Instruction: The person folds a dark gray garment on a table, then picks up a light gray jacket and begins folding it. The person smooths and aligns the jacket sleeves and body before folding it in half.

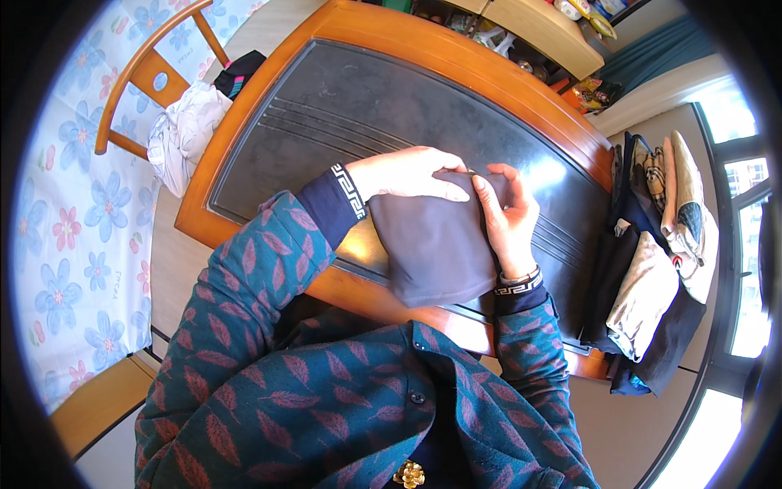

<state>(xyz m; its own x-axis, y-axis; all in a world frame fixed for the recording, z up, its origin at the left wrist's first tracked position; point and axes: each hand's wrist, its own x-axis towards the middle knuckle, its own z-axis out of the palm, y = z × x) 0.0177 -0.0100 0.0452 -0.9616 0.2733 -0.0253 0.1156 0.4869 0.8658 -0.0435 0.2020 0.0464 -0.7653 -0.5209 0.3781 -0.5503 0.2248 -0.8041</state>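
A: Where are your hands?

B: Both on the cloth (436, 244). It's dark grey, folded, lying on the tabletop (326, 122) at the near edge, right in front of you, its lower part overhanging the wooden rim.

A: Left hand?

B: Your left hand (407, 174) lies across the cloth's top edge, palm down, fingers stretched out together and pointing right. Pressing flat, not pinching.

A: Right hand?

B: Your right hand (509, 216) is at the cloth's right edge. Thumb on top of the fabric, fingers curled behind the upper right corner: it grips that edge. The two hands nearly meet at the top corner; touching or not, I can't tell.

A: The tabletop itself?

B: Dark inset panel with grooved lines, framed in orange-brown wood. Sunlight glares off it just right of your right hand.

A: What's around?

B: Right end of the tabletop: a clothes pile (652, 261), dark and beige pieces, some draped over the edge. Well apart from the cloth.

A: Left side?

B: A wooden chair (134, 81) near the tabletop's far left corner, with white fabric (183, 130) heaped on its seat and a small black item (240, 69) just beyond it. Behind the chair, a floral sheet (73, 236), white with blue and pink flowers.

A: Far side?

B: Shelves (538, 33) with small items, too blurred to name.
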